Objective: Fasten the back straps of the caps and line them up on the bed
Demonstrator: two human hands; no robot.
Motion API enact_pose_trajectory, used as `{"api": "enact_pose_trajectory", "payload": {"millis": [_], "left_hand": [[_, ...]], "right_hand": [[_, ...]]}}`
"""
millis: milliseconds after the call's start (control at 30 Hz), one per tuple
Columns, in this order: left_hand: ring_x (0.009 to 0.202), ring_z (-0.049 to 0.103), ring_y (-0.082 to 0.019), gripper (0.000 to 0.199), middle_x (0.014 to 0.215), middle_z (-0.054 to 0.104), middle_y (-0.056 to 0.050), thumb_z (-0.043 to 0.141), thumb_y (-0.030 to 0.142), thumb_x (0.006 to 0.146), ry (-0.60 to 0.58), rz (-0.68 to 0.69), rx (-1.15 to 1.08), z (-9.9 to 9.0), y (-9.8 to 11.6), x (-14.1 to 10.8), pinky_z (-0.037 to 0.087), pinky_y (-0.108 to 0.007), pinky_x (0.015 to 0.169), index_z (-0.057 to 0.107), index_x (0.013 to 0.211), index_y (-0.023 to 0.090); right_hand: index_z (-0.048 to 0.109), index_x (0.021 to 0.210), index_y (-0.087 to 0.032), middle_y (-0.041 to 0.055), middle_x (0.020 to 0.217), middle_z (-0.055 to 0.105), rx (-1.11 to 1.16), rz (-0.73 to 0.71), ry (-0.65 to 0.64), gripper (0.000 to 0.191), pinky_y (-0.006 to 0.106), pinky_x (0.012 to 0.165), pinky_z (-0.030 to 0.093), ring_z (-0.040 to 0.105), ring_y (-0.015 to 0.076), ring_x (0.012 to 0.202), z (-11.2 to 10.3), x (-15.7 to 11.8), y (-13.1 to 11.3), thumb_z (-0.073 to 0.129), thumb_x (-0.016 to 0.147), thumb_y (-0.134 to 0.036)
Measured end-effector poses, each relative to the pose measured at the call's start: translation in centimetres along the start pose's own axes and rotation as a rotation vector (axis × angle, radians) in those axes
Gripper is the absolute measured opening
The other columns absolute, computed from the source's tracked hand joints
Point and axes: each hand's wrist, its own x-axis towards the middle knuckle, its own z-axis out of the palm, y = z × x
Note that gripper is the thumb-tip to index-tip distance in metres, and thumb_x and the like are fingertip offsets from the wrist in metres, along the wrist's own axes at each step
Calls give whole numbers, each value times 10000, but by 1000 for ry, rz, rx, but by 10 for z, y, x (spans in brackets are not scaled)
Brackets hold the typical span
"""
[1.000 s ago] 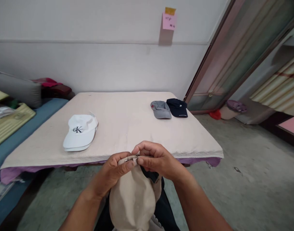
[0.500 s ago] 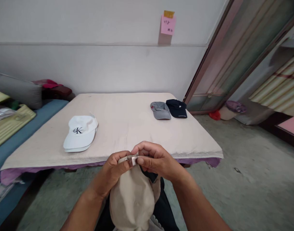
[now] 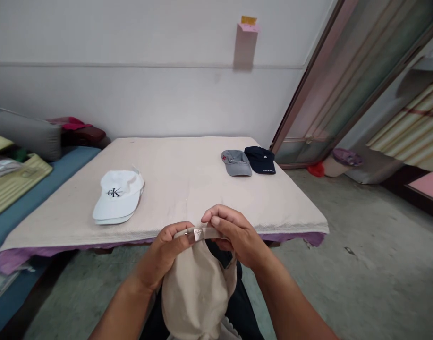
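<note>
While the left hand (image 3: pixel 166 250) pins the strap end of the beige cap (image 3: pixel 195 288), the right hand (image 3: pixel 242 233) has just slid off the buckle (image 3: pixel 199 234) and over along the strap (image 3: pixel 212 233). So now that little metal piece is out in plain view between the two, where half a second ago a thumb was on it, and a short run of strap shows too.

State of the hands, since someone will ask: left one's closed in a pinch, thumb on top right beside the buckle, fingers curled behind. Right one's loosely curled, thumb and fingers round the strap, though I honestly can't tell how tight. Cap itself hangs crown-down from them, just off the near edge of the desk (image 3: pixel 174 184), in front of dark-clothed legs (image 3: pixel 246 307).

Nothing on the desk has budged: white caps (image 3: pixel 117 196) stacked over on the left, grey cap (image 3: pixel 237 163) touching the navy cap (image 3: pixel 260 160) at the far right. Oh, and the pink note (image 3: pixel 249 28) on the wall (image 3: pixel 148 99) just flapped up, lol.
</note>
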Motion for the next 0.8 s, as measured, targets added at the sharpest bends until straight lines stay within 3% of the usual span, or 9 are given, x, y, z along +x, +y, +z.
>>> {"api": "enact_pose_trajectory", "payload": {"millis": [267, 467, 667, 800], "left_hand": [[524, 489, -98, 142, 612, 571, 11, 648, 294, 766, -21, -8, -27, 1, 1, 1, 363, -188, 493, 620, 760, 155], [565, 497, -109, 183, 651, 593, -3, 612, 334, 803, -74, 37, -20, -1, -2, 3, 380, -205, 535, 646, 793, 155], [630, 496, -111, 171, 703, 573, -1, 587, 327, 836, -102, 69, 2, 0, 0, 3, 383, -209, 580, 614, 850, 159], [554, 422, -73, 164, 662, 499, 50, 631, 310, 816, -25, 84, 38, 1, 1, 1, 317, -180, 511, 515, 833, 195]], "right_hand": [[582, 935, -183, -58, 611, 404, -50, -190, 75, 163, 207, 464, 282, 341, 69, 498, 5, -1, 3, 586, 852, -323], [589, 928, -179, -49, 634, 424, -120, -204, 20, 137, 209, 495, 293, 357, 73, 538, 10, 0, 0, 580, 863, -299], [597, 897, -176, -59, 600, 416, -34, -180, 4, 154, 202, 472, 290, 342, 63, 496, 9, 5, 4, 605, 843, -319], [598, 880, -175, -58, 592, 422, -28, -161, 58, 170, 200, 460, 288, 346, 66, 488, 6, 6, 6, 622, 822, -333]]}}
